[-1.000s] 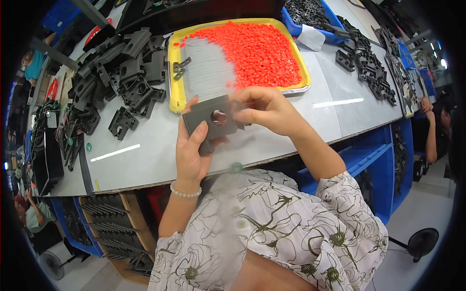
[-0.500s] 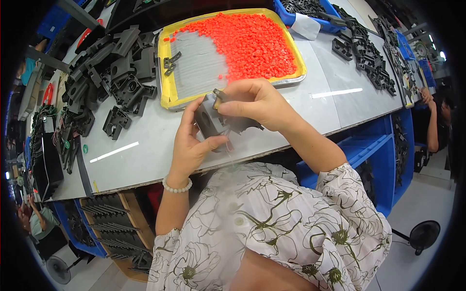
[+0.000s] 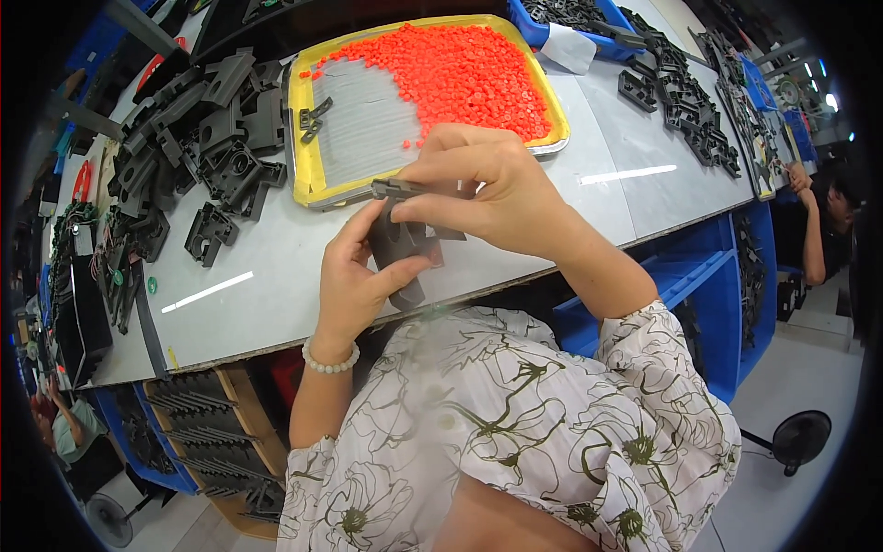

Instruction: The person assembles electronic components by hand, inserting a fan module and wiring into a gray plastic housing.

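My left hand (image 3: 352, 281) is closed round a dark grey plastic housing (image 3: 394, 247), thumb on its near side. At the housing's upper end, my right hand (image 3: 492, 189) pinches a flat dark plastic piece (image 3: 394, 189) between thumb and fingers. The piece lies against or just above the housing; the fingers hide whether the two touch. Beyond my hands stands a yellow-edged tray (image 3: 305, 170) with many small red plastic caps (image 3: 469, 83). Several small black clips (image 3: 313, 120) lie at the tray's left side.
Dark plastic housings (image 3: 221, 129) are heaped to the left of the tray, one lying apart (image 3: 210, 232). Black parts (image 3: 685, 101) spread over the table's right side, near a blue bin (image 3: 602, 41). Blue crates (image 3: 708, 294) stand under the table. A person's arm (image 3: 814, 239) shows at far right.
My right hand has turned, and the dark piece it pinches now lies more level across the housing's top. The housing has tilted in my left hand. The whole view has shifted slightly.
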Demonstrator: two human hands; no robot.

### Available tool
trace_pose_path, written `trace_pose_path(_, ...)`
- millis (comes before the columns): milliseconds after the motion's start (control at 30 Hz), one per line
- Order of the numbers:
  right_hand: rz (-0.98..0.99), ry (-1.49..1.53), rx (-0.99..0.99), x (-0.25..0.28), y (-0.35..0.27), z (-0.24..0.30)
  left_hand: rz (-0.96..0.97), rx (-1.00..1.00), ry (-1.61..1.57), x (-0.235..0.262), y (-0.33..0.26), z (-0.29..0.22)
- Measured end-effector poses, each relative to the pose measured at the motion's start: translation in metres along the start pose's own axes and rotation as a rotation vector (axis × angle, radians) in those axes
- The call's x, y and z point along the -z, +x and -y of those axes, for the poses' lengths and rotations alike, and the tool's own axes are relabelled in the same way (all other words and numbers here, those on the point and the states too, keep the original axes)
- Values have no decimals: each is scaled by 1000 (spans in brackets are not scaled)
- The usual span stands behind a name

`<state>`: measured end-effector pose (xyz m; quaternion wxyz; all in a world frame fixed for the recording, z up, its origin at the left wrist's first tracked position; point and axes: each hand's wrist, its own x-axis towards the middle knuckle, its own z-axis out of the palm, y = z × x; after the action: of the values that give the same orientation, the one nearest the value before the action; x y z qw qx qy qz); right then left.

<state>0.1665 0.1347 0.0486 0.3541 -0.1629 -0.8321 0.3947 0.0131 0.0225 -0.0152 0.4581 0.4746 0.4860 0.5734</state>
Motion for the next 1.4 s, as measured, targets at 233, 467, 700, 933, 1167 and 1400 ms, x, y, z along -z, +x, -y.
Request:
trace_pose_path(233, 1, -36, 71, -2, 2, 6, 10, 4, 20, -5, -1, -8)
trace_pose_path(467, 78, -15, 35, 0, 7, 13, 45, 12, 277, -5, -3, -11)
trace_pose_path(700, 46, -114, 63, -6, 15, 16, 64, 133, 246, -13, 3, -30)
trace_pose_path(933, 192, -60, 60, 12, 21, 19, 27, 100, -102, -8, -1, -4)
trace_pose_path(1167, 127, -95, 38, 11, 3, 10, 70, 160, -199, -6, -3, -16)
trace_pose_path(1400, 332, 207, -370, 8, 57, -34, -19, 65, -291, 30, -26, 13)
